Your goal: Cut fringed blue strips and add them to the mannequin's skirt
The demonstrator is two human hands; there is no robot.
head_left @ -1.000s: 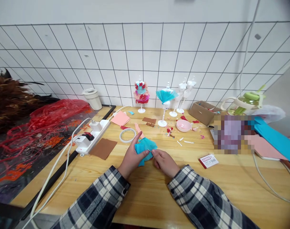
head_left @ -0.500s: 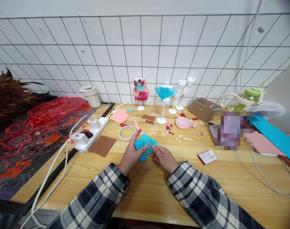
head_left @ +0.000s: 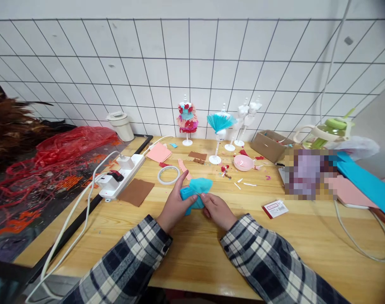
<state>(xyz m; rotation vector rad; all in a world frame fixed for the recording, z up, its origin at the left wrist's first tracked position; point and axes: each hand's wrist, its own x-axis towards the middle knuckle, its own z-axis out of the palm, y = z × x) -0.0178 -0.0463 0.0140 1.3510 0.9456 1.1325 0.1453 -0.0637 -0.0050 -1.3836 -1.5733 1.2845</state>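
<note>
Bright blue crepe paper (head_left: pixel 200 185) is held between my two hands over the front middle of the wooden table. My left hand (head_left: pixel 176 203) grips its left side, thumb pressed on top and forefinger raised along the edge. At the paper's right side, my right hand (head_left: pixel 218 210) pinches an edge between thumb and fingertips. A thin pale line runs by the thumbs; whether it is a fold or a slim tool I cannot tell. A roll of tape (head_left: pixel 168 175) and a pink paper strip (head_left: pixel 184 169) lie just beyond my left hand.
Small white dress forms stand by the wall, one in a blue pleated top (head_left: pixel 220 123), another in a ruffled dress (head_left: pixel 187 118). A pink bowl (head_left: pixel 243 163), cardboard box (head_left: pixel 268 142) and price tag (head_left: pixel 274 209) are to the right. A power strip (head_left: pixel 124 179) and brown paper (head_left: pixel 136 192) are left.
The upper right part of the blue crepe paper has opened out and turned, now rounder and farther right. My right fingertips have shifted slightly along its edge; my left hand stays nearly still.
</note>
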